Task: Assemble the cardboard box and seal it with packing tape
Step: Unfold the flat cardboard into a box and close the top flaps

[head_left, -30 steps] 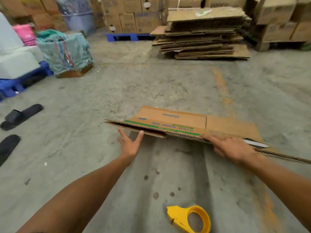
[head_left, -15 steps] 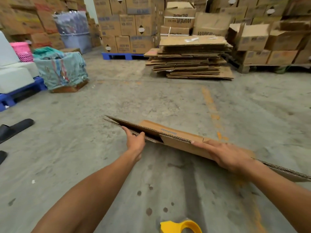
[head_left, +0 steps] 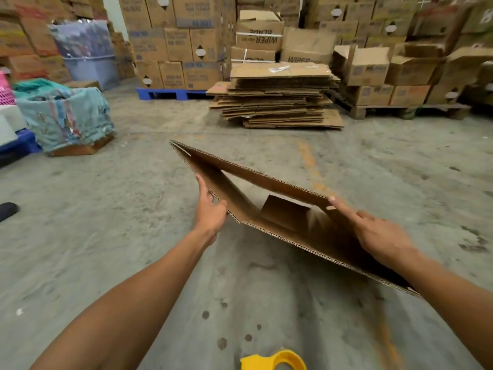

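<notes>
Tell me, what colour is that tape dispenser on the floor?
Bright yellow tape dispenser, seen in the head view.

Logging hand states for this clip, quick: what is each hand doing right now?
Left hand: grips the near left edge of the flattened brown cardboard box.
Right hand: fingers hold the box's right side panel, pulling it open.

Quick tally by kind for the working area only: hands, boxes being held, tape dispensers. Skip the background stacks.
Hands: 2, left hand and right hand, both gripping the box
Box: 1, half-opened box held above the floor
Tape dispenser: 1, yellow dispenser on the floor, partly cut off by the frame edge
Total: 4
</notes>
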